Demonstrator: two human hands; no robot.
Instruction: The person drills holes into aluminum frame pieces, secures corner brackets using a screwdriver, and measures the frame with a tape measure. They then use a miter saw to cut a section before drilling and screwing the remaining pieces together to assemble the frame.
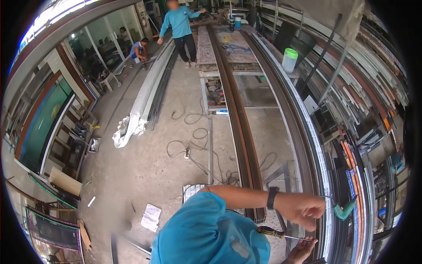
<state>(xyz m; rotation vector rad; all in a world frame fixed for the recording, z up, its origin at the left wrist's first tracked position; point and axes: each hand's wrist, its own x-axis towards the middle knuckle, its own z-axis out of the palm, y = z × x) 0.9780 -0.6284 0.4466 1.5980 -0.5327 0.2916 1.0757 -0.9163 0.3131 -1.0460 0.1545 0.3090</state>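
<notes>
Long brown bars (241,127) lie laid out across a table (206,68); how much is finished or left cannot be told. The left hand (305,208) is half open, fingers loosely curled, nothing visible in it. The right hand (300,252), fingers bent, grips the screwdriver (273,232) near its tip, beside the bars.

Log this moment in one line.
Left hand: fingers curled, contents unclear | right hand: at screwdriver tip | co-worker: standing, far end
</notes>
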